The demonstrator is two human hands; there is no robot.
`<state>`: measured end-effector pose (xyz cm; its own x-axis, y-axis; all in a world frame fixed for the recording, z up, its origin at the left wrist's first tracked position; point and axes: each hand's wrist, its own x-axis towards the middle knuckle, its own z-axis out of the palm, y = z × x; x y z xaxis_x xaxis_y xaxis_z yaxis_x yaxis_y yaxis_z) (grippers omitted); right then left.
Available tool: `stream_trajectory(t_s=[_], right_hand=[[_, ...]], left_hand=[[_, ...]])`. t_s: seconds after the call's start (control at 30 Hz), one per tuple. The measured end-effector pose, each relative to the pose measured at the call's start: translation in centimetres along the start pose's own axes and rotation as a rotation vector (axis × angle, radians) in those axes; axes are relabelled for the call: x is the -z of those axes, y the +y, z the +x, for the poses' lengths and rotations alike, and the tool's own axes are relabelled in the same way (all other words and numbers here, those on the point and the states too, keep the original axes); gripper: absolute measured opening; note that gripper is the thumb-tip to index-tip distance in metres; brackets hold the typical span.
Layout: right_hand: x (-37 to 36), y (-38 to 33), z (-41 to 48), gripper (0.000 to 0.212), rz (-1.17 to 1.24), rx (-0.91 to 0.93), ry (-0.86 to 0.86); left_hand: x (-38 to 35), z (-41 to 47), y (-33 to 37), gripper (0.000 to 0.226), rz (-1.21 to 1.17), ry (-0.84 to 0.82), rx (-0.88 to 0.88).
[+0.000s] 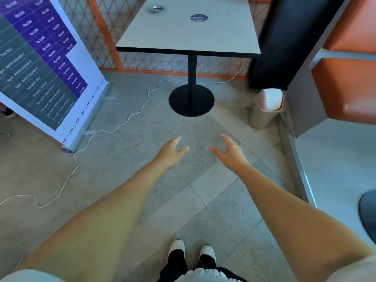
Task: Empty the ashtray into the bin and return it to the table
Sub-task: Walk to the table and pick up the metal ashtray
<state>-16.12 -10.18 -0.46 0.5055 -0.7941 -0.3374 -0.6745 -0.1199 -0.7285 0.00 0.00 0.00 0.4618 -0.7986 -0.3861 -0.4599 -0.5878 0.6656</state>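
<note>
table (183,37): square, pale top on a black post with a round black foot; it is the landmark for every line below.
ashtray (157,8): small and shiny, sitting on the table near its far left corner.
round sticker (199,18): dark, flat on the table top, right of the ashtray and apart from it.
bin (266,107): beige with a white swing lid, on the floor to the right of the table foot, against the dark pillar and orange seating.
left hand (171,151): held out over the floor on the near side of the table foot, fingers spread, grasping nothing.
right hand (231,151): level with the left hand, also on the near side of the table, fingers loose and apart, empty.
banner stand (46,64): purple and grey, leaning left of the table.
white cable (130,117): snakes over the floor from behind the table post to the left.
shoes (191,249): white toes, well short of the table.
</note>
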Motion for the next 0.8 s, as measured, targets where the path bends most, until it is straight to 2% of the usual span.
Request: stream_trajectory(t_s=[0.3,0.57,0.8], right_hand=[[0.6,-3.8,5.9,0.072,0.088,0.077,0.01],[-0.7,-10.5,15.9,0.069,0.062,0.147,-0.034],[-3.1,-18.9,28.2,0.069,0.068,0.112,-0.031]], left_hand=[[2.5,4.2,0.7,0.058,-0.217,0.16,0.068],[10.6,12.8,-0.3,0.058,-0.076,0.247,0.059],[20.8,24.2,-1.0,0.057,-0.027,0.2,0.037]])
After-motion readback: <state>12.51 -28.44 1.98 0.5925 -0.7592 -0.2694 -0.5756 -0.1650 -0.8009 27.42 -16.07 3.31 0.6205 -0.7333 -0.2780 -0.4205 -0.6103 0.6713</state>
